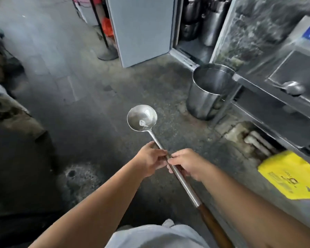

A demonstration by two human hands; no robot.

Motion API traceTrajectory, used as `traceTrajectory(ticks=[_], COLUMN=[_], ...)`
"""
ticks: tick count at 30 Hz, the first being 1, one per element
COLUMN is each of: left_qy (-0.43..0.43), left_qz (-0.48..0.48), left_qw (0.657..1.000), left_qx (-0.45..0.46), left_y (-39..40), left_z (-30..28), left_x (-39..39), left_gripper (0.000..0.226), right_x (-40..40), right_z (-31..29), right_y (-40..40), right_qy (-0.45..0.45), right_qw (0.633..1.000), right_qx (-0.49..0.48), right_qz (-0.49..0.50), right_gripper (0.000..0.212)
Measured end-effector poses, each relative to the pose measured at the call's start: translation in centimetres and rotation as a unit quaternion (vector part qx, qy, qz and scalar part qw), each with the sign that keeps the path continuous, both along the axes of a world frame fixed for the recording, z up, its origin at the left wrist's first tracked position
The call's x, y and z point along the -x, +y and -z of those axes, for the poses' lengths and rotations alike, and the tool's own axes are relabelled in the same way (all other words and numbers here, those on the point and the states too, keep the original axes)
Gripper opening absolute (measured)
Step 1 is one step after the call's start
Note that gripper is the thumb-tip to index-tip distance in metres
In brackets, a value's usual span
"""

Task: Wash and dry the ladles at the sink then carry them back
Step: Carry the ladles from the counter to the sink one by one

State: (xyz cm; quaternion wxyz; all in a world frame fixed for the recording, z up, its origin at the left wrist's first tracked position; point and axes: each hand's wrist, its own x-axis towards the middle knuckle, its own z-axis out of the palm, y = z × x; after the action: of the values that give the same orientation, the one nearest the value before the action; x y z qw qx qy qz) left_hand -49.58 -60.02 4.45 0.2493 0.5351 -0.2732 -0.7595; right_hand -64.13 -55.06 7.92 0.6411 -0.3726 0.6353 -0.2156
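Both hands hold one ladle (168, 158) by its steel shaft over the wet floor (89, 97): the left hand (150, 160) is closed around it nearer the bowl, and the right hand (184, 163) is curled around it just behind. The bowl points toward 12 o'clock. A second ladle (293, 87) rests on the steel surface (268, 94) at 2 o'clock. No sink shows, so this looks like the carrying step; next comes walking on with a steady grip.

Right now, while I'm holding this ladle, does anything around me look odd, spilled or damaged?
Nothing is spilled. The ladle looks intact, held in both the left hand and the right hand. Two oddities: a steel pot stands on the floor beside the counter leg, and the floor has a stained patch with a dark hole at lower left.
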Motion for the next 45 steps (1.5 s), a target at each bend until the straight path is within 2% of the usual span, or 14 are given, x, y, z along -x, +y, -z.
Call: traceTrajectory(ticks=[7,11,14,18,21,23,27,34,39,45], left_qy=[0.030,0.038,0.060,0.076,0.104,0.102,0.086,0.043,0.028,0.035], left_qz=[0.136,0.204,0.270,0.366,0.426,0.430,0.434,0.459,0.471,0.487], left_qw=[0.990,0.978,0.960,0.925,0.896,0.894,0.894,0.885,0.878,0.867], left_qx=[0.020,0.031,0.045,0.068,0.073,0.073,0.067,0.070,0.081,0.097], left_y=[-7.4,-12.0,-15.6,-19.7,-21.9,-22.6,-24.1,-24.7,-25.1,-25.4], left_z=[0.4,0.5,0.0,-1.7,-3.0,-3.5,-3.5,-3.6,-4.6,-6.1], left_x=[9.9,15.0,18.1,22.4,25.5,27.0,31.6,42.4,50.6,58.6], left_gripper=[0.015,0.018,0.022,0.013,0.027,0.029,0.020,0.019,0.024,0.025], right_x=[7.9,11.4,13.3,16.0,18.1,18.9,21.9,31.2,38.8,47.0], right_z=[-0.7,-1.1,-1.7,-2.5,-2.8,-3.0,-3.4,-2.9,-3.1,-3.8], right_y=[-3.8,-6.6,-9.2,-12.3,-14.1,-14.8,-16.1,-16.9,-17.2,-18.1], right_qy=[0.020,0.029,0.044,0.058,0.048,0.051,0.053,0.022,0.016,0.026], right_qw=[0.992,0.979,0.966,0.941,0.909,0.894,0.865,0.810,0.801,0.804], right_qx=[-0.005,0.003,0.005,0.006,0.021,0.024,0.027,0.049,0.058,0.051], right_qz=[0.126,0.201,0.255,0.333,0.413,0.444,0.498,0.584,0.595,0.591], right_gripper=[0.014,0.013,0.012,0.014,0.011,0.008,0.008,0.006,0.014,0.010])
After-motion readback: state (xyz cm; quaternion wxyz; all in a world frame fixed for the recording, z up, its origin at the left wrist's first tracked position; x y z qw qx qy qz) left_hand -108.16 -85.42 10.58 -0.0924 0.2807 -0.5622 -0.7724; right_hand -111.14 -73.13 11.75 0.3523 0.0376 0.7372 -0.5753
